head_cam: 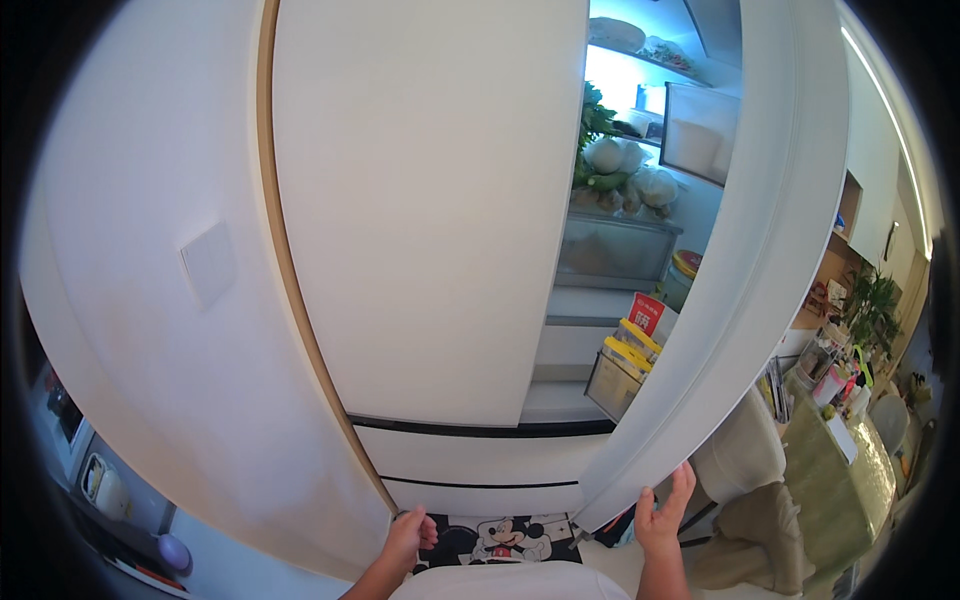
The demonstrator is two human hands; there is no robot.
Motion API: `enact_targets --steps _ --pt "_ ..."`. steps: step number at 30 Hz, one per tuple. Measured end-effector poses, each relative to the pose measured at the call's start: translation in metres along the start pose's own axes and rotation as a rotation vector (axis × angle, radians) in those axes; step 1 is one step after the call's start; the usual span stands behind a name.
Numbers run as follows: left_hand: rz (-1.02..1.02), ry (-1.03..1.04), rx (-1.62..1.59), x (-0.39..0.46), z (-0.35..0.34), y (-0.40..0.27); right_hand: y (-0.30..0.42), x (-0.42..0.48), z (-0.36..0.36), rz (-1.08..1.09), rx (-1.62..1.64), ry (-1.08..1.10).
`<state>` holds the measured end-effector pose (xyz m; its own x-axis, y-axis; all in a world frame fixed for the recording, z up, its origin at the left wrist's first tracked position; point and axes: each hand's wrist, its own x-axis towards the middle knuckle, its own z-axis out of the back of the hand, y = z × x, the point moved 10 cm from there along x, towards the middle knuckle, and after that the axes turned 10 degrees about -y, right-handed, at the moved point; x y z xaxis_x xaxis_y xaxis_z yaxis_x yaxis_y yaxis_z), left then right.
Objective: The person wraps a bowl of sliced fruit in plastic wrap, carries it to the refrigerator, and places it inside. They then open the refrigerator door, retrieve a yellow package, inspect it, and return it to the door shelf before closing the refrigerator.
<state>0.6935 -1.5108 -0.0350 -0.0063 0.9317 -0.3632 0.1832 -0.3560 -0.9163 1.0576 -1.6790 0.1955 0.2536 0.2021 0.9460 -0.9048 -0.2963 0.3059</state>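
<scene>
A white refrigerator stands before me. Its right door (739, 300) is swung outward, while the left door (427, 217) is closed. My right hand (664, 510) is at the lower outer edge of the swung door, fingers spread and fingertips at or very near that edge. Low at the left, my left hand (409, 536) is loosely curled with nothing visible in it. Inside the lit compartment are bagged vegetables (630, 180), leafy greens (595, 124) and a clear drawer (615, 247). Door bins hold yellow-lidded containers (630, 345), a red packet (646, 311) and a jar (679, 277).
Two lower drawer fronts (480, 457) lie beneath the doors. A Mickey Mouse mat (510, 536) covers the floor at my feet. To the right are a chair (742, 450), brown cloth (761, 532) and a cluttered table (817, 457). A wall with a switch plate (210, 264) runs along the left.
</scene>
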Motion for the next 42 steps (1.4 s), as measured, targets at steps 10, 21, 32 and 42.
enact_targets --steps 10,21,32,42 --pt "-0.043 0.092 0.014 0.007 -0.033 -0.001 -0.018 0.002 -0.009 -0.13 0.055 -0.02" --pt "-0.041 0.047 0.117 0.011 -0.061 -0.005 -0.036 0.005 -0.018 -0.08 0.031 -0.036" --pt "-0.135 0.047 0.12 0.012 -0.069 -0.022 -0.061 0.003 0.032 -0.083 0.026 -0.013" --pt "-0.078 0.21 0.235 0.015 -0.111 -0.016 -0.102 -0.002 0.117 -0.251 -0.127 -0.081"
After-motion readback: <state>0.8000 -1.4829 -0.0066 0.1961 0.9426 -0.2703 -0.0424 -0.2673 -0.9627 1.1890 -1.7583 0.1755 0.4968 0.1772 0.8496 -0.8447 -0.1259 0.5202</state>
